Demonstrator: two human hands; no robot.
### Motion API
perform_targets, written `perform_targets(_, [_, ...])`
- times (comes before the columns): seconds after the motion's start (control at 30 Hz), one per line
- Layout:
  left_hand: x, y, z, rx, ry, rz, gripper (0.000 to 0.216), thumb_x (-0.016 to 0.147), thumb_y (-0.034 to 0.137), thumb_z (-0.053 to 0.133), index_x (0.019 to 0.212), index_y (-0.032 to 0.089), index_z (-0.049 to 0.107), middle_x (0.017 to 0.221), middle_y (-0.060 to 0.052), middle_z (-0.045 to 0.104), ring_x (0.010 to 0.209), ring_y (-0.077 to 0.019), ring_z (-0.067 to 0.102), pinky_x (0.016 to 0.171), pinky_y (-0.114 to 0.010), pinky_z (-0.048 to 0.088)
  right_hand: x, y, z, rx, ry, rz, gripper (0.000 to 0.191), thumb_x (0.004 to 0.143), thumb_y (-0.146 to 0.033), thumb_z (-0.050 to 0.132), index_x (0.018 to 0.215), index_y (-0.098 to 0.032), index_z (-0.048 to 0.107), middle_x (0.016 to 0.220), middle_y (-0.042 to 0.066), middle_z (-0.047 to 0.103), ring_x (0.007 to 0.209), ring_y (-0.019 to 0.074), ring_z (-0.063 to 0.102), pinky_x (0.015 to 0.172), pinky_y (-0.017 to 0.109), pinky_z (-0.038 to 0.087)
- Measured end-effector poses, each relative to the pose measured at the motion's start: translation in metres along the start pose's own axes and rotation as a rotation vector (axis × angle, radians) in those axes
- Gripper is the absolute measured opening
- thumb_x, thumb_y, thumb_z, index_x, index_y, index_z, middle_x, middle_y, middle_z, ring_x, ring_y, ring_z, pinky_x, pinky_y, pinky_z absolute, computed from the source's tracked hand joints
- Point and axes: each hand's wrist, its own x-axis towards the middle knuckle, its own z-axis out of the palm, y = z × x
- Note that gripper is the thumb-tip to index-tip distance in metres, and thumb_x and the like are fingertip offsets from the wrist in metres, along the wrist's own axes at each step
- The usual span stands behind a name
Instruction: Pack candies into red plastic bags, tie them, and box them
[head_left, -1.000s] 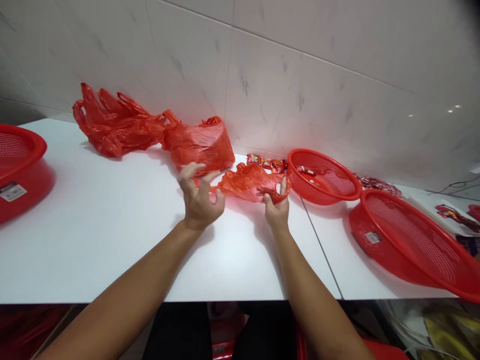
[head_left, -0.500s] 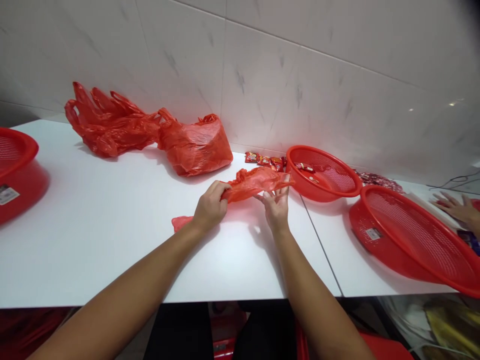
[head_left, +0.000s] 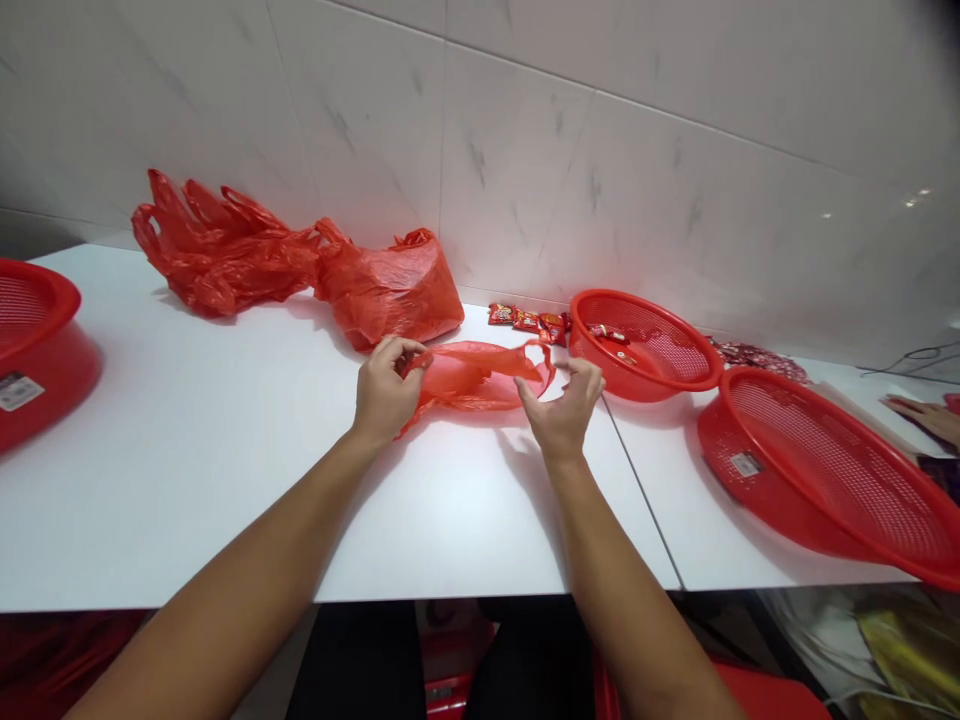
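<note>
A thin red plastic bag [head_left: 469, 375] lies half lifted in the middle of the white table [head_left: 225, 480]. My left hand [head_left: 384, 392] pinches its left edge between thumb and fingers. My right hand [head_left: 564, 405] is at the bag's right side with fingers spread and curled, close to a handle loop; I cannot tell if it touches the plastic. The bag's mouth looks partly pulled apart between the two hands.
A pile of red bags [head_left: 225, 255] and a stuffed red bag [head_left: 390, 290] lie by the tiled wall. Small red packets [head_left: 529, 320] sit beside a red mesh basket [head_left: 645, 350]. Two more baskets, one right [head_left: 825, 480], one left [head_left: 34, 340]. Another person's hand [head_left: 926, 418] far right.
The bag went from a bunched strip held at both ends to a spread shape. My left hand moved up and left along it. My right hand loosened and shifted right.
</note>
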Motion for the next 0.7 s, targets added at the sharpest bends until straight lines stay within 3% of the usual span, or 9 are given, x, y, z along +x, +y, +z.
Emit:
perform_targets(0.07, [-0.004,0.002,0.003,0.033,-0.117,0.092,0.008,0.091,0.021,0.065,0.094,0.022,0.073,0.089,-0.001,0.067,0.077,-0.0168,0.063,0.075,-0.032,0.052,0.003,0.003,-0.001,0.015,-0.015,-0.122,0.07,0.079,-0.054,0.078,0.136,-0.022,0.052,0.15,0.021,0.045,0.141,0.0382,0.044,0.112,0.06,0.04])
perform_targets(0.13, [-0.011,0.006,0.007,0.092,-0.175,0.215,0.013,0.092,0.02,0.063,0.099,0.023,0.074,0.094,-0.004,0.068,0.084,-0.019,0.066,0.078,-0.034,0.054,0.004,0.008,0.0,0.052,-0.2,-0.156,0.066,0.08,-0.049,0.077,0.137,-0.023,0.056,0.15,0.019,0.05,0.141,0.0372,0.046,0.112,0.057,0.041])
perform_targets(0.2, [-0.02,0.012,0.01,0.187,-0.112,0.366,0.017,0.091,0.02,0.065,0.105,0.024,0.074,0.101,-0.007,0.07,0.094,-0.0236,0.067,0.085,-0.04,0.054,0.002,0.012,0.002,0.096,-0.415,-0.07,0.033,0.085,-0.042,0.069,0.112,-0.023,0.068,0.118,0.011,0.07,0.112,0.0296,0.063,0.099,0.046,0.049])
perform_targets(0.23, [-0.026,0.016,0.012,0.225,-0.055,0.451,0.018,0.09,0.019,0.067,0.106,0.025,0.074,0.103,-0.007,0.071,0.098,-0.0257,0.067,0.088,-0.044,0.054,0.001,0.013,0.004,0.121,-0.483,0.003,0.019,0.088,-0.04,0.064,0.096,-0.023,0.069,0.098,0.007,0.072,0.093,0.0245,0.064,0.089,0.04,0.05])
perform_targets(0.3, [-0.039,0.027,0.015,0.224,-0.006,0.63,0.02,0.087,0.015,0.069,0.102,0.027,0.072,0.101,-0.007,0.072,0.099,-0.0268,0.067,0.092,-0.047,0.053,-0.002,0.012,0.007,0.204,-0.494,0.158,0.023,0.092,-0.037,0.057,0.075,-0.023,0.059,0.07,-0.001,0.062,0.067,0.017,0.054,0.07,0.031,0.046])
perform_targets(0.4, [-0.056,0.04,0.025,0.107,-0.201,0.786,0.023,0.089,0.01,0.062,0.101,0.027,0.07,0.1,-0.005,0.074,0.099,-0.0243,0.069,0.091,-0.043,0.056,-0.002,0.007,0.009,0.543,-0.451,0.438,0.029,0.087,-0.037,0.059,0.066,-0.024,0.046,0.056,-0.006,0.047,0.053,0.0121,0.043,0.053,0.024,0.034])
perform_targets(0.53, [-0.058,0.033,0.044,0.295,-0.461,0.59,0.029,0.098,0.012,0.046,0.108,0.021,0.072,0.105,-0.013,0.075,0.099,-0.0278,0.069,0.09,-0.045,0.056,0.005,0.004,0.009,0.864,-0.537,0.701,0.028,0.079,-0.04,0.058,0.064,-0.026,0.039,0.048,-0.009,0.039,0.037,0.0079,0.029,0.039,0.022,0.02])
perform_targets(0.7, [-0.034,0.003,0.036,0.695,-0.518,0.28,0.034,0.103,0.033,0.05,0.122,0.015,0.071,0.108,-0.019,0.074,0.109,-0.0379,0.068,0.105,-0.056,0.045,0.011,0.01,0.006,0.948,-0.635,0.81,0.032,0.072,-0.041,0.067,0.067,-0.025,0.04,0.05,-0.01,0.041,0.034,0.0048,0.024,0.036,0.022,0.013])
